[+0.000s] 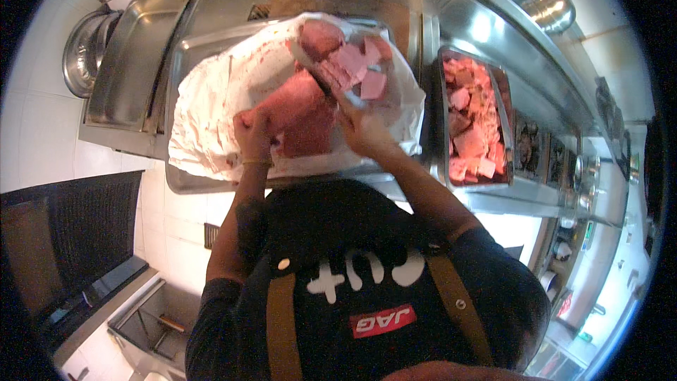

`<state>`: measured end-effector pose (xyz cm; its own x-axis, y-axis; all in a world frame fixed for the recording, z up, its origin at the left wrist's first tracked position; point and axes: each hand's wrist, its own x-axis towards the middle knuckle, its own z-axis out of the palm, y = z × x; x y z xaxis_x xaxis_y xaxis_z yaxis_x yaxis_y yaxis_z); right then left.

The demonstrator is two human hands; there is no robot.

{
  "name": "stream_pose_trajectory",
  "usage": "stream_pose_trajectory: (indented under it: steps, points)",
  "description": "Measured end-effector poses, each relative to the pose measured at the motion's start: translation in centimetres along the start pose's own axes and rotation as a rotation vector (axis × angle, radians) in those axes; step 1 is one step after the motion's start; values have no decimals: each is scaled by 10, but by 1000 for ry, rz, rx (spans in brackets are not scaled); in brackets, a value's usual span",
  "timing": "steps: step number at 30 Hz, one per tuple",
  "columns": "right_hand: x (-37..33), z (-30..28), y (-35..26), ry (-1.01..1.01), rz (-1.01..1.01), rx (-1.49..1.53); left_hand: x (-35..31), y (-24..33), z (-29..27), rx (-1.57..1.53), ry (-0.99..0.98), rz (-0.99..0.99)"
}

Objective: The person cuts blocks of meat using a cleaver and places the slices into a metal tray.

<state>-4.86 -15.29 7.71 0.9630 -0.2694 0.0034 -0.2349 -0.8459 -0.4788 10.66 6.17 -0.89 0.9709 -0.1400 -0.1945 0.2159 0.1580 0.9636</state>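
A large slab of raw red meat (300,109) lies on crumpled white paper (204,109) spread over a metal tray (185,182). My left hand (254,134) grips the slab's left end, fingers curled against it. In my right hand (368,132) is a knife (309,65), its blade slanting away to the far left along the slab's far side. Past the blade sit several cut chunks of pink meat (349,63) and a darker red lump (321,37). My right fingers cover most of the handle.
Right of the tray, a deep metal pan (510,134) holds many raw meat chunks (471,113). A shallow metal pan (134,63) and round metal bowls (81,56) stand at the left. Steel bowls (550,5) are at the far right. Below left is an open metal bin (151,324).
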Motion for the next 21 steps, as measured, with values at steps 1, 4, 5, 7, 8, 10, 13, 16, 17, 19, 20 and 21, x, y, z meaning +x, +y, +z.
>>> stream_pose_trajectory:
  steps: [1,4,5,7,8,10,13,16,17,19,20,21]
  points:
    - [2,-13,-10,103,-80,102,-6,-3,-8,13,14,-49]
    - [32,-123,-86,608,-431,136,-4,22,10,3,33,-107]
    - [27,-136,-98,643,-445,218,-4,23,10,7,32,-112]
    - [20,-138,-107,677,-445,328,-4,24,9,19,38,-114]
    - [16,-134,-109,679,-422,350,-5,28,12,29,36,-115]
    - [2,-51,-59,396,-193,213,-4,30,19,18,4,-95]
    - [-14,-4,-19,118,-29,185,9,7,13,43,2,2]
    - [0,-53,-44,281,-180,36,18,-14,-1,154,2,66]
    - [11,-91,-69,427,-317,41,22,-11,4,98,-5,74]
    - [28,-154,-109,620,-491,129,6,-6,2,66,0,-6]
    - [34,-179,-126,662,-539,233,2,9,9,67,17,-51]
    - [34,-193,-139,660,-541,312,-1,16,11,67,43,-99]
